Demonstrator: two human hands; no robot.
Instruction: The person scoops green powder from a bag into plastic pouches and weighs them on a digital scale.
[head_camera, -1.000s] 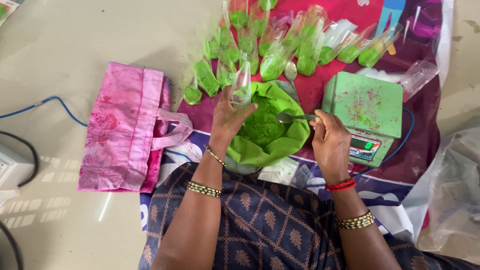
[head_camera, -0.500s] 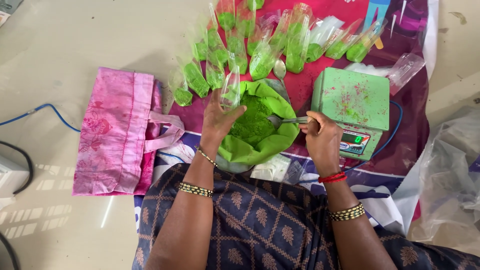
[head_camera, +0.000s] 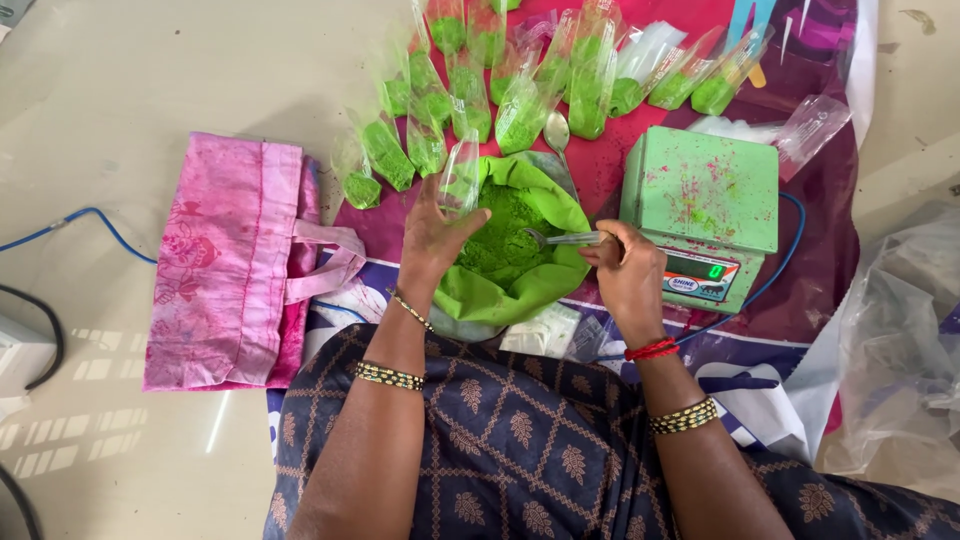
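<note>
Small clear pouch: upright, mouth up, partly filled with green, pinched in left hand just above rim of powder bag; left fingers clenched around lower part of pouch.

Metal spoon: level, bowl over the powder, handle gripped in right hand; right fingers closed around handle end.

Green powder: heaped inside open green bag, bag walls folded outward, set on the floor between both hands, directly in front of the lap.

Digital scale: green, square platform dusted with pink and green specks, lit display on front edge, just right of the bag and touching distance from right hand; blue cable curling round its right side.

Second spoon: lying loose behind the bag.

Filled pouches: many, clear with green powder, fanned in an arc behind bag and scale, leaning or lying on a red and purple printed sheet.

Empty clear pouches: small flat stack at near edge of bag.

Pink cloth bag: flat on the floor, left of the left arm, handles toward the sheet.

Clear plastic sack: crumpled, far right.

Blue and black cables: on pale floor, far left.

Wrists: gold-toned bangles on both, red thread band on the right.
</note>
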